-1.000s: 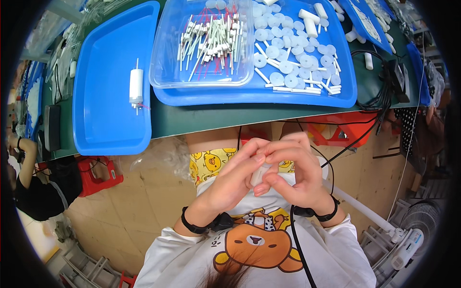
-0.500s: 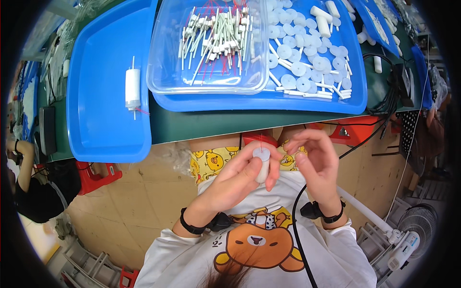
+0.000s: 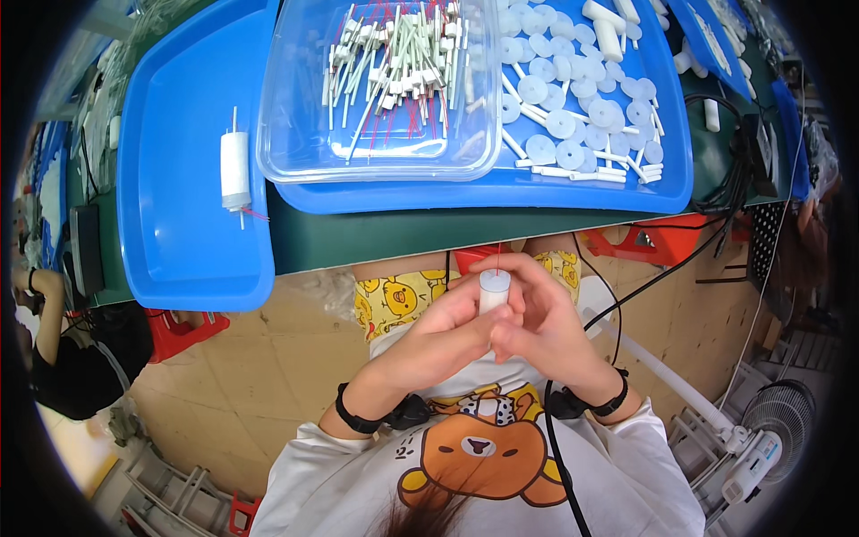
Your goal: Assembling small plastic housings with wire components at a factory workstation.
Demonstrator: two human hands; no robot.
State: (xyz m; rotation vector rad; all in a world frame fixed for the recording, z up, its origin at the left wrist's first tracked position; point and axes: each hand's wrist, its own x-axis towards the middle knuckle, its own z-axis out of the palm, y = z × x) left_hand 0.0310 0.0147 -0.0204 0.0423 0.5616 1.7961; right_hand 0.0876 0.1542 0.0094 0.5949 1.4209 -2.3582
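You hold a small white tube [image 3: 493, 292] up in front of you, over your lap, just below the green table edge [image 3: 403, 237]. Your left hand [image 3: 445, 333] and your right hand [image 3: 537, 327] both wrap round it, fingers pressed close and pinching its sides. A thin red wire [image 3: 498, 257] sticks up out of its top. It looks like you are putting the tube together. A finished one [image 3: 235, 170] lies on the blue tray [image 3: 179, 259]. More sticks wait in the clear box [image 3: 385, 152], and white discs [image 3: 582, 116] lie nearby.
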